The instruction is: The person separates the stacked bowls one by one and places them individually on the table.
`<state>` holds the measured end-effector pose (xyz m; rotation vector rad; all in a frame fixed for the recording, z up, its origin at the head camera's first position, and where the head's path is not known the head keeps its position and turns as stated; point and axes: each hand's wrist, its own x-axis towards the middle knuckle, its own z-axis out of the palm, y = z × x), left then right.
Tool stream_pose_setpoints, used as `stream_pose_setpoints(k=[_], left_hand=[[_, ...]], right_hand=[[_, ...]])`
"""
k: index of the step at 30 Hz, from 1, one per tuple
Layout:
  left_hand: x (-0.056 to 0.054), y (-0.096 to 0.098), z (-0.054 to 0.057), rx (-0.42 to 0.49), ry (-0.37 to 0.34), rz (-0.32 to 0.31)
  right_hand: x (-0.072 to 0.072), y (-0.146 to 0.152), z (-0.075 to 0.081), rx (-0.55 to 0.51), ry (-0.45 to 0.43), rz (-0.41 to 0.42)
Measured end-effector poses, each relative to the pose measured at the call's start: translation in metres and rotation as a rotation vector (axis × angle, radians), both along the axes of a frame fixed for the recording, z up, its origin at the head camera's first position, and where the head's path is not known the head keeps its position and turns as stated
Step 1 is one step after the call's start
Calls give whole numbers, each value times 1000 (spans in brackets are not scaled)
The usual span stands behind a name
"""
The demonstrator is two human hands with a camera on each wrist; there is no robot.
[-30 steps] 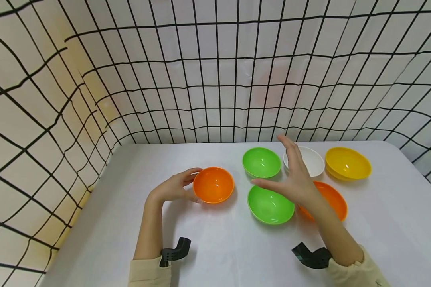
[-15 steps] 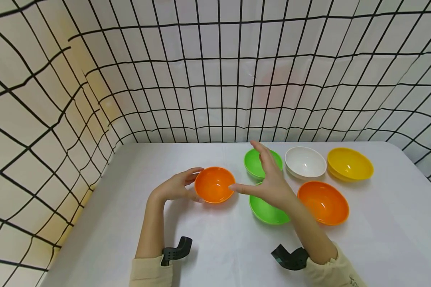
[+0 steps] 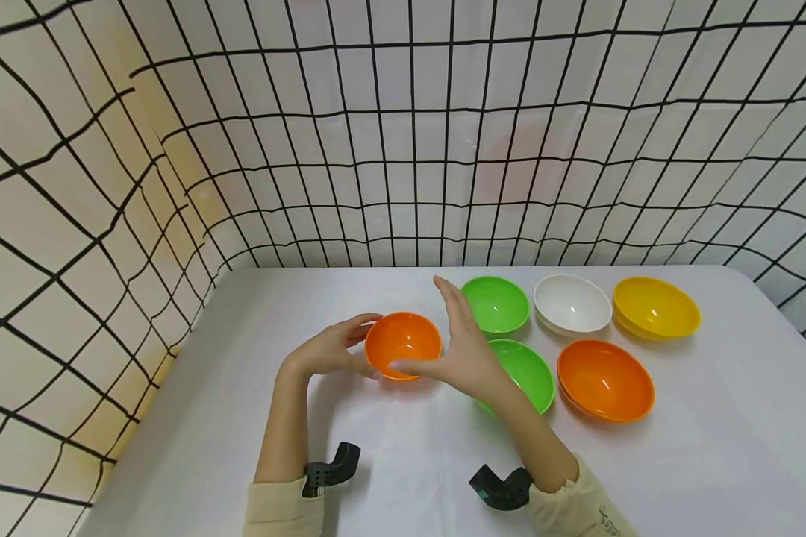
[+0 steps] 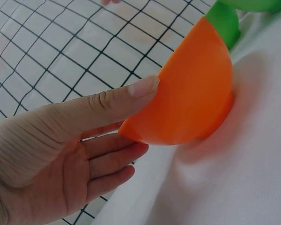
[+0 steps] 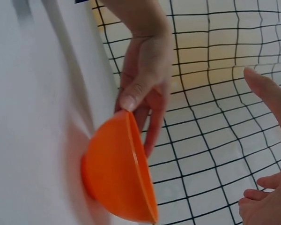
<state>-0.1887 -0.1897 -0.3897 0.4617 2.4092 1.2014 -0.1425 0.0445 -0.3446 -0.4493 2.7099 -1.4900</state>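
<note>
A small orange bowl [image 3: 404, 337] stands upright on the white table, left of the other bowls. My left hand [image 3: 332, 349] grips its left side. In the left wrist view, the thumb of that hand [image 4: 61, 150] lies against the orange bowl [image 4: 194, 89] near the rim, with the fingers on the far side. My right hand [image 3: 469, 358] is over the bowl's right side in the head view, thumb and fingers spread apart. The right wrist view shows this right hand [image 5: 274, 187] apart from the orange bowl [image 5: 114, 168], holding nothing.
To the right sit two green bowls [image 3: 497, 306], a white bowl [image 3: 573, 304], a yellow bowl [image 3: 655, 307] and a larger orange bowl [image 3: 604, 380]. The right forearm partly covers the nearer green bowl [image 3: 527, 373]. A black grid on white sheeting [image 3: 376, 134] borders the table's back and left.
My right hand has moved left from above the green and larger orange bowls to the small orange bowl, uncovering the white one. The left hand keeps its hold in the same place.
</note>
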Motion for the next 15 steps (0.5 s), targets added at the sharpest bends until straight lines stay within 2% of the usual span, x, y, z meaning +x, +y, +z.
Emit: stream_pose_setpoints(k=[3, 10, 15], left_hand=[[1, 0, 1, 8, 1, -5], [1, 0, 1, 14, 0, -9], [1, 0, 2, 10, -5, 0]], right_hand=[[-1, -8, -9, 23, 8, -27], [-3, -21, -26, 24, -52, -109], [-6, -25, -36, 16, -88, -134]])
